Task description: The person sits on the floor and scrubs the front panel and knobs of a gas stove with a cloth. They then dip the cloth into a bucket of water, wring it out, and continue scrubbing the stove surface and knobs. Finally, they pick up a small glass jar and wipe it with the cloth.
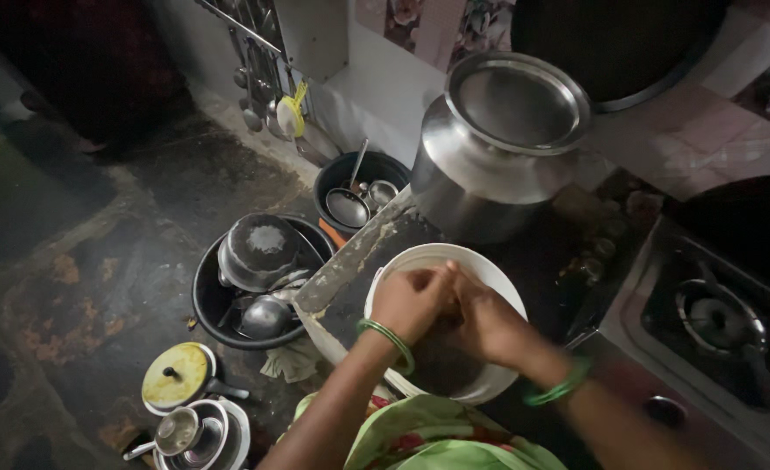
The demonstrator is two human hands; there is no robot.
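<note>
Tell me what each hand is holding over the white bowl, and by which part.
It cannot be told. The left hand and right hand are pressed together over the round white bowl, fingers blurred and hiding whatever may lie between them.

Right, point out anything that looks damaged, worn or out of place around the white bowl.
The counter slab's front edge, left of the white bowl, looks chipped and rough. The floor shows rusty-looking stains. Both hands, left hand and right hand, are inside the bowl; nothing seems spilled.
</note>
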